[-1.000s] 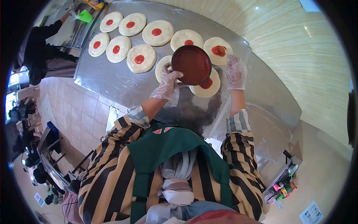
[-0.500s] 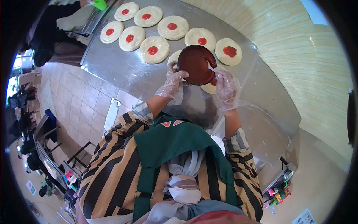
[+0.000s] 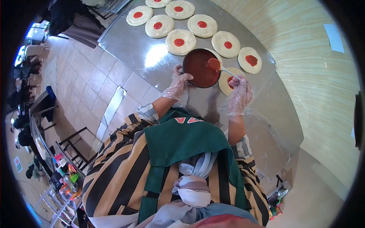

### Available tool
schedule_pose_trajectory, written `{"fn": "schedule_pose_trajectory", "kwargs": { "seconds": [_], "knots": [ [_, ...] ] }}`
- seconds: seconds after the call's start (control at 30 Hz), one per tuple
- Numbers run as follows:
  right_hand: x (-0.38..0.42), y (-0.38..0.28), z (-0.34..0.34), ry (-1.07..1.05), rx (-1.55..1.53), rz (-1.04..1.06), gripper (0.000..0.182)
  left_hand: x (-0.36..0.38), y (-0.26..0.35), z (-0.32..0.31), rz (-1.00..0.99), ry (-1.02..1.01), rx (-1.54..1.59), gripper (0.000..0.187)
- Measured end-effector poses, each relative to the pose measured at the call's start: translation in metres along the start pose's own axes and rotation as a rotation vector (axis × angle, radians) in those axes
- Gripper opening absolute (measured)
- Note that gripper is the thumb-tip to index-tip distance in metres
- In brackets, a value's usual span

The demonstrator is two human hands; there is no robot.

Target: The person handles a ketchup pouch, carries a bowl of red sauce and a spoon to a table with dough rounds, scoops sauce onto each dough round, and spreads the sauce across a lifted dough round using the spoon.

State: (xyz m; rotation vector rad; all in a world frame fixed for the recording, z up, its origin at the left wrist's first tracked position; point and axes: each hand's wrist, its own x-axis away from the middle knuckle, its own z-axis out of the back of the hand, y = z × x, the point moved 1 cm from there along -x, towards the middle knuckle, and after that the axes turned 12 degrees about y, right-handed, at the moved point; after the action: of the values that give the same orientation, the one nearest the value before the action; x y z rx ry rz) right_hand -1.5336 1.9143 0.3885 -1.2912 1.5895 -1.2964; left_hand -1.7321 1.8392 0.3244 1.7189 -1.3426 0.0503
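My left hand (image 3: 177,83), in a clear plastic glove, grips the rim of a dark bowl (image 3: 184,73) over the metal table. Red sauce (image 3: 200,68) lies inside it. My right hand (image 3: 239,95), gloved too, is closed on the pale handle of a spoon (image 3: 230,73). The spoon's head carries red sauce above the right side of the bowl. Just beyond my right hand is a flat dough round (image 3: 225,83) with sauce on it, partly covered by the hand. Another dough round (image 3: 216,54) is mostly hidden behind the bowl.
Several dough rounds with red centres, such as one dough round (image 3: 185,48), lie across the metal table (image 3: 133,45). A pale patterned wall (image 3: 300,57) borders its right side. At upper left stands another person (image 3: 78,22) in dark clothes. Tiled floor (image 3: 85,81) shows on the left.
The spoon has come up from the bowl with sauce on its head, and my right hand has shifted slightly right. The camera view has turned, so the dough rounds appear further right.
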Motion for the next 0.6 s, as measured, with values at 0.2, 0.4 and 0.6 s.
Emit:
{"fn": "schedule_pose_trajectory", "kwargs": {
  "seconds": [0.2,0.4,0.6],
  "knots": [
    [0.001,0.008,-0.017,0.011,0.195,0.223,0.021,0.012,0.005,0.04,-0.021,0.049,0.035,0.074],
    [-0.013,0.039,-0.027,-0.541,0.979,0.988,0.013,0.012,0.009,0.07,-0.068,0.106,0.028,0.071],
    [0.011,0.003,-0.026,-0.36,0.76,0.819,0.013,0.018,0.014,0.071,-0.065,0.122,0.011,0.072]
  ]
}}
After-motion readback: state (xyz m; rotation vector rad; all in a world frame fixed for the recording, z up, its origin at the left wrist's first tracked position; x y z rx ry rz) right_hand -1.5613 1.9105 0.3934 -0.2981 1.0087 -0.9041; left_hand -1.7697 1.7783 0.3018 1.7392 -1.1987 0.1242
